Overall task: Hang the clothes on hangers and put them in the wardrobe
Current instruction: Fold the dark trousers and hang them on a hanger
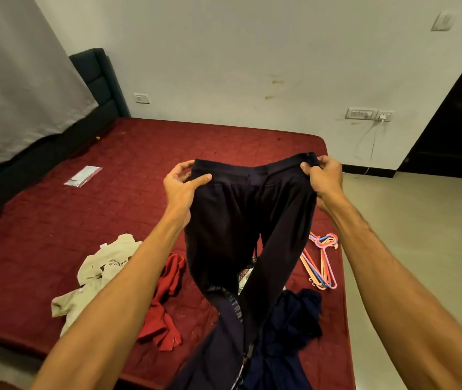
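I hold a pair of dark navy trousers (241, 220) up by the waistband above the bed. My left hand (180, 190) pinches the left end of the waistband, my right hand (322, 178) grips the right end. The legs hang down and twist toward me. A bunch of pink, orange and blue plastic hangers (321, 263) lies on the mattress to the right. On the bed lie a beige garment (97, 271), a red garment (165, 305) and a navy blue garment (294, 319).
The dark red mattress (83, 220) fills the middle, with a clear plastic packet (83, 175) on its far left. A dark headboard (97, 80) and grey curtain (7, 80) stand at left. A dark door (455, 122) and tiled floor (407, 220) are at right.
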